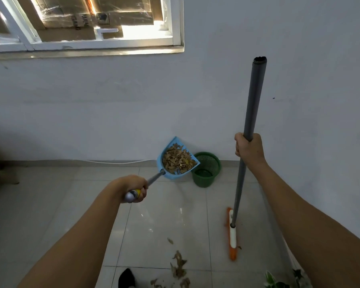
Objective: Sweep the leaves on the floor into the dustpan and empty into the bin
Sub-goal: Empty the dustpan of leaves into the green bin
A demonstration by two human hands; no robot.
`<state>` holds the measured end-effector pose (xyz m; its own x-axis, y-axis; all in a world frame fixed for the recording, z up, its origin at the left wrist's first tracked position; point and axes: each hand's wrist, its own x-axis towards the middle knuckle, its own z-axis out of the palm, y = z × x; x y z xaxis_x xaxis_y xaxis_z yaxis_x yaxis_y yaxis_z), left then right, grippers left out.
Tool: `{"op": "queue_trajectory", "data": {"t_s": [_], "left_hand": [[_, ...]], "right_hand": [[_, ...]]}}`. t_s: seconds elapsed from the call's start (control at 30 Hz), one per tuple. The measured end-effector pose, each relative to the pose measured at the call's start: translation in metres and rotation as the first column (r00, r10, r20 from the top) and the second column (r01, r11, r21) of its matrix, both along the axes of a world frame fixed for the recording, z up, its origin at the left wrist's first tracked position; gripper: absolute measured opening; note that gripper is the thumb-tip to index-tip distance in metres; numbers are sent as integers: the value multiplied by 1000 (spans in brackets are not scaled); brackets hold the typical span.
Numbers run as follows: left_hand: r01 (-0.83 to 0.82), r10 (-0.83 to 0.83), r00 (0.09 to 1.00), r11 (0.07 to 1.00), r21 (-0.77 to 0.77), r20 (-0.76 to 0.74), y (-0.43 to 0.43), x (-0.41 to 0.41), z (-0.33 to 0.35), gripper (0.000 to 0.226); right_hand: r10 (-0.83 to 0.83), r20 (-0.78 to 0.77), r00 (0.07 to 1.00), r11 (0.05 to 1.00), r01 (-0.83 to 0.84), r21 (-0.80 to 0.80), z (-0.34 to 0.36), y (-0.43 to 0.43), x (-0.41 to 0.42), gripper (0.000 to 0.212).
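Head view, looking forward and down. The left hand (136,191) was curled tightly round the yellow-banded end of the dustpan handle (154,179), arm stretched forward; the blue dustpan (172,142) was held off the tiled floor (164,215), tilted, its pan facing the camera and heaped with dry brown leaves (178,160). The pan sat just left of the green mesh bin (204,180), which stood on the floor against the grey wall (133,100); the pan's right corner overlapped the bin's rim in this view, though whether it hung over the opening could not be told. The right hand (248,148) gripped the grey broom handle (252,96) about midway along its length, fingers wrapped round it; the handle stood nearly upright; the broom head (232,235), white with orange bristles, rested on the floor well right of the dustpan. Scattered leaves (178,265) lay on the tiles near the bottom edge, left of the broom head and beside a dark-socked foot (126,278). A white cable (121,162) ran along the foot of the wall; a white-framed window (81,23) filled the upper left; green and white plant leaves (276,281) showed at the lower right.
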<state>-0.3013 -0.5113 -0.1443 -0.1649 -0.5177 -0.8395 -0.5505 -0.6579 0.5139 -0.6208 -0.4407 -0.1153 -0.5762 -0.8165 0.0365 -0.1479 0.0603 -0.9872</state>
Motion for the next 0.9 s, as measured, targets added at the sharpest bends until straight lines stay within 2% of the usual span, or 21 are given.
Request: {"op": "queue_trajectory", "data": {"t_s": [0.27, 0.43, 0.7, 0.9], "left_hand": [[48, -47, 998, 998, -37, 29, 13, -19, -4, 14], [-22, 21, 1000, 999, -49, -22, 34, -38, -10, 14], [-28, 38, 997, 989, -143, 64, 63, -76, -42, 18], [-41, 57, 996, 978, -206, 72, 78, -86, -63, 17]], "right_hand": [[28, -8, 1000, 999, -28, -20, -3, 2, -11, 18], [21, -2, 1000, 999, -21, -31, -4, 3, -17, 27], [23, -9, 1000, 999, -23, -28, -4, 8, -24, 27], [11, -1, 1000, 999, -11, -30, -5, 13, -27, 33]]}}
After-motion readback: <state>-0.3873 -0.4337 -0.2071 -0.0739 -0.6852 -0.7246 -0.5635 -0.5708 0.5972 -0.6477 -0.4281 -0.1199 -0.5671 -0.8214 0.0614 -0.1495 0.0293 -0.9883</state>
